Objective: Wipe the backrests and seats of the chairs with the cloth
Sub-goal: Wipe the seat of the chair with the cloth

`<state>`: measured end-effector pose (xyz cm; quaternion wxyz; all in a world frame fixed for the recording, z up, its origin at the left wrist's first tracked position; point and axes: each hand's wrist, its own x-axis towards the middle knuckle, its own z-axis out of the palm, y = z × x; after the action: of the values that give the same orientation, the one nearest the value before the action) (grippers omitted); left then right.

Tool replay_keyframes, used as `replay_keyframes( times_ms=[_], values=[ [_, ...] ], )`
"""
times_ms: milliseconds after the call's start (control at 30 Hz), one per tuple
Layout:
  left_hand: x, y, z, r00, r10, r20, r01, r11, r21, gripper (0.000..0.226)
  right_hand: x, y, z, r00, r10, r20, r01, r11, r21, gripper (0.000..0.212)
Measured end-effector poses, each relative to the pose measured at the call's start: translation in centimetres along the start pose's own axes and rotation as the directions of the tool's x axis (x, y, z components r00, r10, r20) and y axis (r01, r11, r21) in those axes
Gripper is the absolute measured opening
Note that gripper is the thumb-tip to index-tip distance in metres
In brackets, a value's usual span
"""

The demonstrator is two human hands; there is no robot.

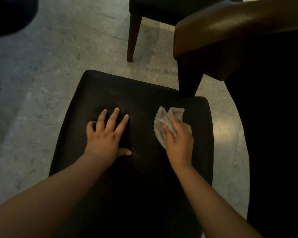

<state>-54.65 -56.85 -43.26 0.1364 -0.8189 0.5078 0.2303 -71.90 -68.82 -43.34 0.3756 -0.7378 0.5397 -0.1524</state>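
Wiping cloth [160, 120]: grey, crumpled, lying on the right half of the seat, inside its edges, nearer the far edge than the near one.
cloth axis: long axis runs away from the person, far end leaning a bit right. The far end splits into two bunched lobes with a fold between; the near end narrows under the palm.
right hand [179, 140]: on top of the cloth, fingers bent over it and grasping it, pressing it onto the seat. Forefinger lies along the cloth's length.
left hand [107, 136]: flat on the seat's middle, fingers released, straight, spread, pointing away. Thumb sticks out toward the right hand, little finger bent. Apart from the cloth.
seat [144, 90]: black, padded, rounded corners, long side running away from the person. Both forearms cross it.
second chair [162, 7]: top of view, dark seat, brown wooden leg [134, 36] on the floor, well apart from the near seat.
brown padded furniture [230, 31]: upper right, shiny, rounded, cannot tell which part. Its dark leg [189, 79] stands just beyond the seat's far right corner.
floor [50, 66]: pale, speckled.
left edge: dark round shapes [7, 14], cannot tell what.
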Motion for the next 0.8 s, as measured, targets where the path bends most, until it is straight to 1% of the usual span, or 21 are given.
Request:
replay_keyframes(
  times_ms=[67, 133, 167, 233, 300, 400, 467, 533, 567, 633, 700, 733, 800],
  values=[
    [0.1, -0.1, 0.1, 1.0, 0.007, 0.002, -0.007, 1.0, -0.005, 0.116, 1.1, 0.0, -0.6, 0.994, 0.023, -0.111, -0.024, 1.0, -0.011, 0.045],
    [0.1, -0.1, 0.2, 1.0, 0.004, 0.006, -0.004, 1.0, -0.006, 0.117, 4.2, 0.5, -1.8, 0.971, 0.073, -0.226, -0.093, 0.993, -0.078, 0.045],
    [0.2, -0.1, 0.2, 1.0, 0.001, 0.004, -0.001, 1.0, -0.002, 0.117, 5.9, 0.8, -2.5, 0.963, 0.102, -0.249, -0.132, 0.986, -0.105, 0.045],
    [0.1, 0.0, 0.3, 1.0, -0.006, -0.003, 0.006, 1.0, 0.006, 0.116, 8.2, 1.4, -3.1, 0.963, 0.149, -0.223, -0.179, 0.976, -0.123, 0.044],
    [0.0, 0.1, 0.3, 1.0, -0.007, -0.01, 0.007, 1.0, 0.007, 0.116, 8.5, 1.5, -2.6, 0.968, 0.157, -0.197, -0.183, 0.975, -0.123, 0.043],
    [-0.1, 0.1, 0.1, 1.0, -0.005, -0.007, 0.005, 1.0, 0.012, 0.115, 5.3, 1.1, -1.0, 0.983, 0.097, -0.157, -0.117, 0.985, -0.124, 0.041],
    [-0.1, 0.2, 0.0, 1.0, -0.006, -0.001, 0.006, 1.0, 0.006, 0.115, 2.5, 1.0, -0.4, 0.998, 0.038, -0.055, -0.041, 0.998, -0.053, 0.041],
    [0.0, 0.2, 0.0, 1.0, -0.008, 0.009, 0.008, 1.0, 0.01, 0.116, 0.8, 0.8, -0.5, 1.0, 0.002, 0.022, -0.003, 1.0, 0.028, 0.043],
    [0.0, 0.2, 0.0, 1.0, -0.011, 0.011, 0.01, 1.0, 0.013, 0.116, 0.7, 0.6, -0.9, 1.0, -0.005, 0.02, 0.004, 0.999, 0.043, 0.041],
    [0.1, 0.2, 0.1, 1.0, -0.018, 0.014, 0.018, 1.0, 0.016, 0.116, 2.6, 0.4, -1.8, 0.997, 0.005, -0.073, -0.003, 1.0, 0.019, 0.037],
    [0.1, 0.1, 0.3, 1.0, -0.017, 0.015, 0.017, 1.0, 0.016, 0.116, 5.9, 0.6, -2.6, 0.987, 0.027, -0.161, -0.033, 0.999, -0.038, 0.04],
    [0.1, 0.1, 0.3, 1.0, -0.016, 0.014, 0.016, 1.0, 0.011, 0.116, 7.4, 0.7, -2.8, 0.985, 0.036, -0.168, -0.047, 0.997, -0.058, 0.04],
    [0.1, 0.0, 0.3, 1.0, -0.012, 0.013, 0.012, 1.0, 0.0, 0.115, 9.5, 0.6, -2.4, 0.991, 0.041, -0.131, -0.052, 0.996, -0.076, 0.038]
  ],
)
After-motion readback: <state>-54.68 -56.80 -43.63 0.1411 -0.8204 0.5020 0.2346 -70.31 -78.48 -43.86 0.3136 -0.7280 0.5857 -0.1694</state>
